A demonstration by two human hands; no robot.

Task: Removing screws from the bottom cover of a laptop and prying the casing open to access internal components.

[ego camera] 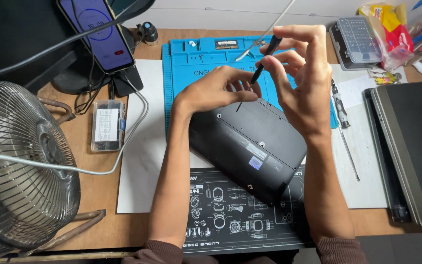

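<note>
Black printed mat (pixel 230 215) lying nearest, at 6 o'clock. Black laptop base (pixel 250 146) resting on it, centre of table (pixel 98 195). Left hand (pixel 216 90) curled, fingertips pressing base's far edge. Right hand (pixel 301 78) pinching black screwdriver (pixel 264 58), tip touching base. Blue mat (pixel 196 58) lying at 12 o'clock.

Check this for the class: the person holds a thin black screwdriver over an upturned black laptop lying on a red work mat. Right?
Not quite. The head view shows the work mat is blue, not red. The right hand does hold the thin black screwdriver over the upturned black laptop.
</note>
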